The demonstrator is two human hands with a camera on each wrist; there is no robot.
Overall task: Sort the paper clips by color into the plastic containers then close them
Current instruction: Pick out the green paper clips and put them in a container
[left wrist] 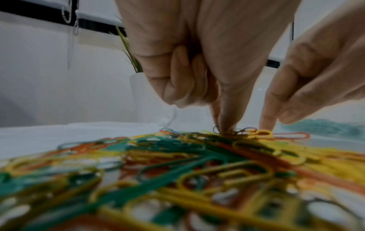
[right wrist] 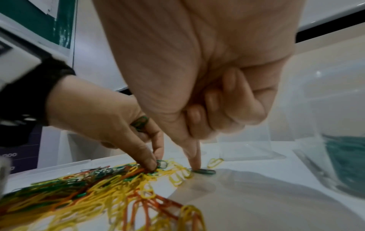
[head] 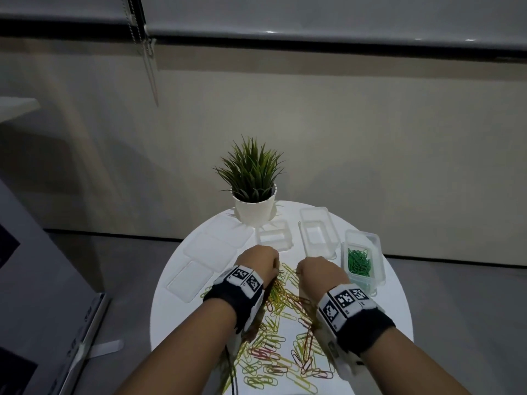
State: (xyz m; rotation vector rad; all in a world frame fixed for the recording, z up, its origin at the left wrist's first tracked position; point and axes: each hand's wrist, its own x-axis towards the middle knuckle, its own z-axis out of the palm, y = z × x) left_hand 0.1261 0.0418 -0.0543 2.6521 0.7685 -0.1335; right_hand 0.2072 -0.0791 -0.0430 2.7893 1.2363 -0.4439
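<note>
Loose paper clips (head: 281,323) lie on the bench beneath both wrists. Right hand (head: 319,273) presses one fingertip on a green clip (right wrist: 205,171), grasping nothing; the green-filled container (head: 360,262) sits just right of it. Left hand (head: 258,262) pinches a green clip in the heap.

both forearms were bare; each wrist wore a black strap (head: 228,305) carrying a white block (head: 244,277) printed with square black-and-white coded markers (head: 346,299).
</note>
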